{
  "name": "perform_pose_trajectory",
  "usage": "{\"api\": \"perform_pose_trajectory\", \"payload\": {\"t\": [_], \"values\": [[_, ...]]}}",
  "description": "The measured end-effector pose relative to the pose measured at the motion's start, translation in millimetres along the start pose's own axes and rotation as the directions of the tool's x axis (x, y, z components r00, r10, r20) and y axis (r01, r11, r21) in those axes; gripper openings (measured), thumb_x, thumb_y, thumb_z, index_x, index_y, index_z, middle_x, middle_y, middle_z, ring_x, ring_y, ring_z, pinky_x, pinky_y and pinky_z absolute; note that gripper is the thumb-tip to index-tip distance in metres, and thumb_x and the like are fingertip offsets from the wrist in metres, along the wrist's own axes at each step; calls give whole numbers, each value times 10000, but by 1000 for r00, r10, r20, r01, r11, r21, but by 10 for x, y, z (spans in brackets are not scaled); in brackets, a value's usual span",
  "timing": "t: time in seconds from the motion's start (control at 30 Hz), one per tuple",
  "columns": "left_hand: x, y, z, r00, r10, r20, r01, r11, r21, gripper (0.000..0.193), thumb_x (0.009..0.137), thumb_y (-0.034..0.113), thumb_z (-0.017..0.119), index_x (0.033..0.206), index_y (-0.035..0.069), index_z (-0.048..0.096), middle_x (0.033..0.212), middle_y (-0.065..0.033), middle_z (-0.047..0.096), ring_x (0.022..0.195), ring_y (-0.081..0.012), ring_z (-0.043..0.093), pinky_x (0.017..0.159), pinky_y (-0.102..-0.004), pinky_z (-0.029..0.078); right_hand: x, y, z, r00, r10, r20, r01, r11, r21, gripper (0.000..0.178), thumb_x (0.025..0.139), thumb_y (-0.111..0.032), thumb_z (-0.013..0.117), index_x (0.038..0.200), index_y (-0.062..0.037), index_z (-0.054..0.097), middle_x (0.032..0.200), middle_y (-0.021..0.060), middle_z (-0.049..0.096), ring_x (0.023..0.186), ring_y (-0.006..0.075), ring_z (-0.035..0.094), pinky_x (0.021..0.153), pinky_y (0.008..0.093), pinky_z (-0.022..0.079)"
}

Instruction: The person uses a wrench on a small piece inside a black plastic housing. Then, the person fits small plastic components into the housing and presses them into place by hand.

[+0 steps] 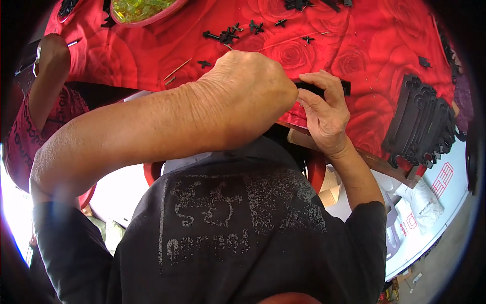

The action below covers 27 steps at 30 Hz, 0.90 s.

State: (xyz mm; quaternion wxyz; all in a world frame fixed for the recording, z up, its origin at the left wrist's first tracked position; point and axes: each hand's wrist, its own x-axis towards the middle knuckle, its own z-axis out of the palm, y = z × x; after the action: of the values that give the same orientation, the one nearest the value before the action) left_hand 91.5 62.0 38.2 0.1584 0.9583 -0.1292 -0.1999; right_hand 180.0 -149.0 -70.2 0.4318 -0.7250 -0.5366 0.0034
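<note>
A black plastic strip (346, 87) lies across the near part of the red cloth. My right hand (328, 114) pinches it, thumb and fingers bent around its near side. Against the strip's left end, my left hand (253, 91) is curled closed with its back toward me. That hand's fingertips are hidden, and I cannot make out what they hold. Past my left hand lie small black cross-shaped plastic pieces (230, 34), some in a little pile and others scattered. A thin wooden stick (178, 69) rests on the cloth left of it.
A bowl (152, 20) of yellow-green translucent pieces stands at the far left. Black slotted plastic parts (420, 119) are stacked by the right table edge. At the left, another person's arm (50, 66) reaches over the red rose-patterned cloth (116, 55). White packaging (425, 200) lies below the right edge.
</note>
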Motion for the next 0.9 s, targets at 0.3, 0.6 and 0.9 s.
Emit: {"api": "perform_pose_trajectory", "payload": {"t": [0.3, 0.6, 0.9], "values": [[-222, -57, 364, 973, 24, -229, -27, 1000, -7, 226, 802, 78, 658, 1028, 64, 662, 702, -130, 653, 682, -342, 696, 581, -476, 545, 60, -27, -45, 999, -44, 7, 44, 994, -97, 274, 707, 52, 802, 956, -41, 735, 1106, 120, 670, 1036, 343, 646, 956, 465, 541], [-694, -41, 432, 827, -267, -495, 36, 903, -427, 204, 941, 36, 675, 1141, 8, 702, 771, -184, 694, 678, -290, 717, 613, -367, 548, 99, -110, -87, 995, -95, 24, 97, 983, -156, 414, 736, 24, 804, 1129, -44, 694, 1156, 128, 664, 1092, 345, 649, 997, 494, 524], [-818, -18, 611, 798, -394, -456, 39, 789, -613, 206, 962, 31, 669, 1161, -2, 710, 728, -165, 692, 648, -172, 696, 618, -310, 531, 187, -4, -532, 955, 132, 265, -16, 917, -398, 470, 716, -23, 815, 1167, -21, 680, 1204, 126, 640, 1141, 338, 605, 1023, 465, 477]]}}
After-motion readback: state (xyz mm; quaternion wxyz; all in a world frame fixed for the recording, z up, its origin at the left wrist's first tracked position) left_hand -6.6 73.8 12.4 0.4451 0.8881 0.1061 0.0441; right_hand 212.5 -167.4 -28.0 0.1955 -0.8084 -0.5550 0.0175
